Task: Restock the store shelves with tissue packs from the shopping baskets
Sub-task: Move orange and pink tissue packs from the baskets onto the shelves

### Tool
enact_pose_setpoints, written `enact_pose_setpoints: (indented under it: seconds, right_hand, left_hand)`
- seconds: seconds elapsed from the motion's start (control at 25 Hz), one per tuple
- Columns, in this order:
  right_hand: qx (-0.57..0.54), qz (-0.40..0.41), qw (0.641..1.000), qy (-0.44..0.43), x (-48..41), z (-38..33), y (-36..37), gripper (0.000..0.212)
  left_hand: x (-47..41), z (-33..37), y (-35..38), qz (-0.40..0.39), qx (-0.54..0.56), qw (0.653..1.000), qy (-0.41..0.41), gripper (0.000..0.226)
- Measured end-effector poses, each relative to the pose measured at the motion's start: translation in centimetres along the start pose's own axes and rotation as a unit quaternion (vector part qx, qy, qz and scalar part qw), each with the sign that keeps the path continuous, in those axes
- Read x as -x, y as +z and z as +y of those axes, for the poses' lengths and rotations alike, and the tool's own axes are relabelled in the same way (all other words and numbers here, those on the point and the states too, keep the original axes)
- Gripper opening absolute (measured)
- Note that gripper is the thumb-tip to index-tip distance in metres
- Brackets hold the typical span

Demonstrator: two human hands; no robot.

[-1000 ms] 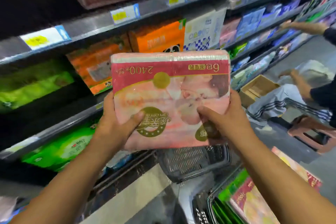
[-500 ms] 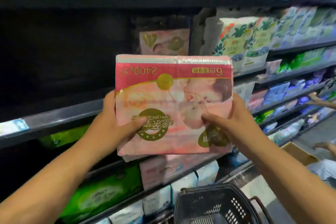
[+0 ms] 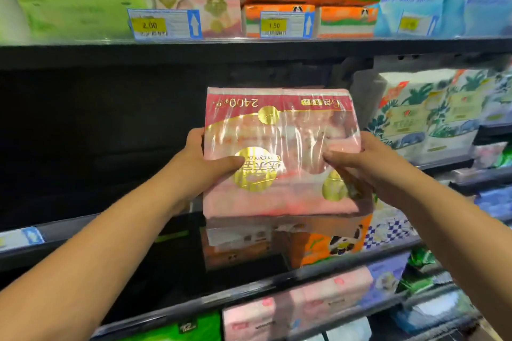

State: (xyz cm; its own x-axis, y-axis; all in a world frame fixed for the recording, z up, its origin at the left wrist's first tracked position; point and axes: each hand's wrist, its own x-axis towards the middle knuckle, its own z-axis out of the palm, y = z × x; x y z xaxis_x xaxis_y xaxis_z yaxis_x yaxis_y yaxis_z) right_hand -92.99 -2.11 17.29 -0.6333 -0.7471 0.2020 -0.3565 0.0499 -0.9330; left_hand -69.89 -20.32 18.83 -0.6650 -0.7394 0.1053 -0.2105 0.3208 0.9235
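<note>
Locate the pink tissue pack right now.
Head view, centre: the pink tissue pack is held between the left hand and right hand before the dark shelf bay, left of the leaf-print packs and above an orange panda pack.

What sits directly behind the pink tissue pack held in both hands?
Around the pink tissue pack, held by the left hand and right hand, a dark shelf bay shows, with leaf-print packs to its right. Whatever stands straight behind it is covered.

Bright overhead light, wrapper glare, blurred edges
</note>
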Motion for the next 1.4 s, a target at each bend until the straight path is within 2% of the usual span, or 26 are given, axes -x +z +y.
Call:
enact_pose_setpoints:
  seconds: [0.08, 0.16, 0.36, 0.44, 0.56, 0.64, 0.88, 1.04, 1.16, 1.2, 1.28, 1.32, 1.4]
  right_hand:
    - [0.018, 0.000, 1.000, -0.009, -2.9, -0.2, -1.4, 0.021]
    - [0.046, 0.019, 0.999, -0.006, -5.6, -0.1, -2.3, 0.014]
    - [0.037, 0.015, 0.999, 0.014, -10.8, 0.9, -3.6, 0.016]
    - [0.045, -0.003, 0.999, 0.003, -12.4, 1.5, -3.7, 0.024]
    - [0.018, -0.013, 1.000, -0.014, -14.7, 3.3, -3.6, 0.053]
    - [0.029, 0.017, 0.999, -0.020, -15.6, 4.7, -3.4, 0.062]
    - [0.091, 0.110, 0.989, -0.027, -17.6, 8.3, -1.9, 0.068]
    - [0.113, 0.157, 0.981, -0.005, -18.2, 10.1, -0.6, 0.066]
    - [0.149, 0.159, 0.976, 0.010, -17.3, 9.9, -0.3, 0.085]
    - [0.163, 0.166, 0.973, 0.003, -16.5, 9.5, 0.0, 0.092]
    - [0.213, 0.191, 0.956, -0.069, -14.6, 8.8, 0.8, 0.092]
    - [0.256, 0.190, 0.941, -0.116, -13.9, 8.5, 1.1, 0.086]
    - [0.340, 0.136, 0.915, -0.171, -13.6, 8.6, 1.5, 0.069]
  left_hand:
    - [-2.5, 0.9, 1.5, 0.016, 0.008, 1.000, -0.011, 0.064]
    - [-4.6, 1.5, 2.9, 0.038, 0.024, 0.999, -0.016, 0.061]
    - [-9.1, 1.7, 5.6, 0.072, 0.034, 0.997, -0.024, 0.059]
    - [-10.7, 1.3, 6.0, 0.092, 0.040, 0.994, -0.032, 0.061]
    - [-12.7, 0.3, 6.9, 0.128, 0.020, 0.991, -0.034, 0.071]
    - [-13.7, -0.8, 7.9, 0.142, 0.023, 0.989, -0.026, 0.068]
    - [-17.0, -2.6, 10.6, 0.179, -0.062, 0.982, -0.002, 0.069]
    - [-18.0, -4.1, 11.9, 0.191, -0.124, 0.972, 0.055, 0.097]
    - [-17.8, -5.1, 11.9, 0.184, -0.103, 0.972, 0.100, 0.102]
    - [-17.7, -5.1, 11.8, 0.182, -0.104, 0.973, 0.102, 0.102]
    - [-17.5, -4.8, 11.8, 0.180, -0.112, 0.973, 0.090, 0.103]
    - [-17.4, -4.7, 11.9, 0.181, -0.116, 0.973, 0.084, 0.102]
    - [-17.3, -4.5, 12.2, 0.180, -0.124, 0.973, 0.073, 0.102]
